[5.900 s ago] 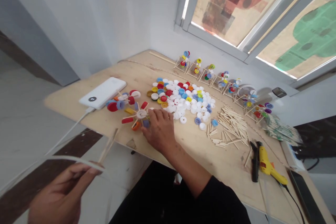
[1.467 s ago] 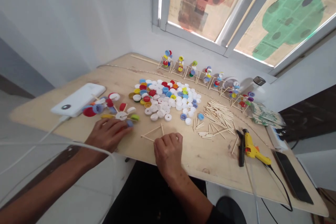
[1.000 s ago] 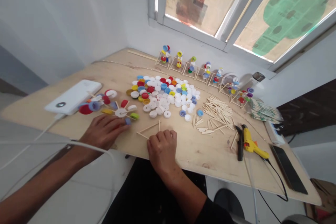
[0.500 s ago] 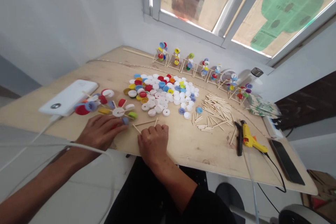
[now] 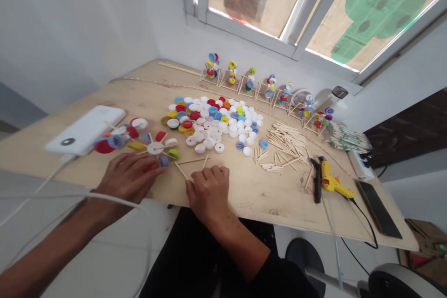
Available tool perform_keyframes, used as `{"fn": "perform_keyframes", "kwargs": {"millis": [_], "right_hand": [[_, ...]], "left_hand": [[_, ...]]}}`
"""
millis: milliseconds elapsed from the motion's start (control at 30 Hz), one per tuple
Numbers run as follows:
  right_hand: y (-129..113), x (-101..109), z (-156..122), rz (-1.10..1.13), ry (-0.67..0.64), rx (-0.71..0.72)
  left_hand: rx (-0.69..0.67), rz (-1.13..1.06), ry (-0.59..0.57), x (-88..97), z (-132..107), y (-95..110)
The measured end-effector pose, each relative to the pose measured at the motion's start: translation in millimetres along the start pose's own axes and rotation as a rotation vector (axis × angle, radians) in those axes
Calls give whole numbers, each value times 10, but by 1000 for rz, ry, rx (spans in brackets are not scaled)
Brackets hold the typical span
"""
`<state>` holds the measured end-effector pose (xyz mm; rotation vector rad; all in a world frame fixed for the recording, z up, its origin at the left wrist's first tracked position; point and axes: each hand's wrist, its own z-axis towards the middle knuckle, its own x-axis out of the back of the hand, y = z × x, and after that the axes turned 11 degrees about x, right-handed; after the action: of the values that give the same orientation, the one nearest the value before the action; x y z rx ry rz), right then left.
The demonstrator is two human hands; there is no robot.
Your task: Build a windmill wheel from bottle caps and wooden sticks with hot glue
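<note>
My left hand point(image 5: 127, 178) lies flat on the wooden board point(image 5: 244, 195), fingers stretched, touching the near side of a wheel of bottle caps on sticks point(image 5: 156, 147). My right hand point(image 5: 207, 190) rests on the board with its fingers curled over the near corner of a triangle of thin wooden sticks point(image 5: 190, 165). The triangle lies flat between the cap wheel and my right hand. A second cap wheel point(image 5: 117, 137) lies further left.
A pile of loose bottle caps point(image 5: 216, 121) covers the board's middle, loose sticks point(image 5: 284, 149) to its right. A yellow glue gun point(image 5: 331, 182) and black pliers point(image 5: 317, 181) lie right. A white power bank point(image 5: 85, 129) is left, finished cap models point(image 5: 251, 84) along the back.
My right hand has slid the stick triangle left toward the cap wheel. My left hand stays on the wheel. Earlier my left hand was off the board holding a stick.
</note>
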<state>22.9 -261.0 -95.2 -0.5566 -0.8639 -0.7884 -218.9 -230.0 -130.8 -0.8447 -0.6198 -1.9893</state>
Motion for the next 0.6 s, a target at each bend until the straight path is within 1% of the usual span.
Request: {"fn": "perform_keyframes", "kwargs": {"millis": [67,133,267,400,500,600], "right_hand": [[22,66,-57,12,40,-3],[47,120,-116,31,68,-9],[118,203,-250,85,100,-46],[204,269,-381,142,112,-110],[258,302,-449,177,103,-147],[286,317,-475,194,109,-170]], "left_hand": [[7,26,57,15,4,77],[64,64,93,35,5,194],[125,77,128,55,5,466],[110,74,159,55,42,688],[81,73,161,56,90,787],[104,76,138,34,139,819]]}}
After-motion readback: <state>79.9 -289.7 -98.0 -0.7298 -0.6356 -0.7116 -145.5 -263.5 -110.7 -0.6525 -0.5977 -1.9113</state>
